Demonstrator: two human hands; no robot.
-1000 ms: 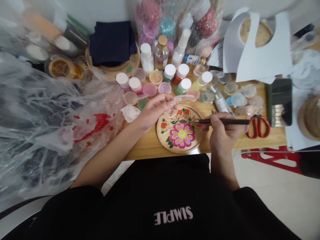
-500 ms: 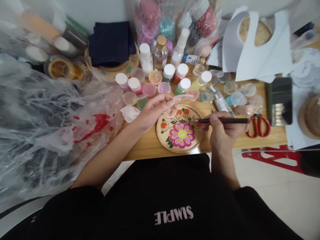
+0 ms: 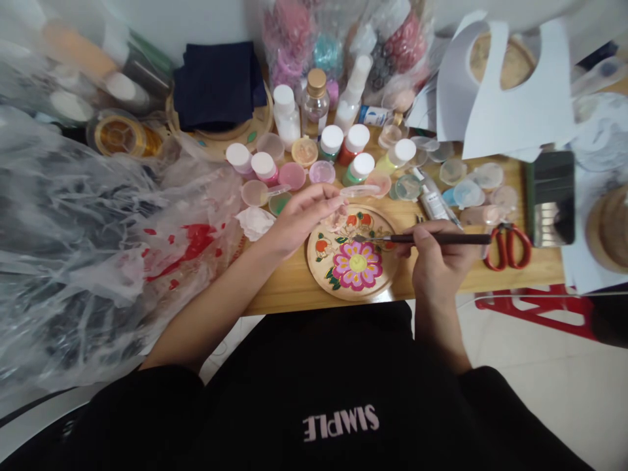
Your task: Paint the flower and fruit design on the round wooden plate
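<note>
A round wooden board (image 3: 321, 275) with a painted pink flower (image 3: 358, 265), orange blossoms and green leaves lies near the table's front edge. My right hand (image 3: 434, 261) grips a dark-handled paintbrush (image 3: 456, 239); its tip is over the board, just above the pink flower. In my left hand (image 3: 311, 212) is a small clear plastic cup (image 3: 337, 219) with its lid (image 3: 360, 191) flipped open, held above the board's upper left. The fingers partly cover this cup.
Behind the board stand several white-capped paint jars (image 3: 360, 169) and small lidded cups (image 3: 293, 175). Red-handled scissors (image 3: 507, 247) and a phone (image 3: 550, 199) lie to the right. Crumpled plastic sheeting (image 3: 122, 261) covers the left, beside a white tissue (image 3: 256, 224).
The paintbrush has shifted very slightly, its tip moving a little to the right. My left hand and the board look the same.
</note>
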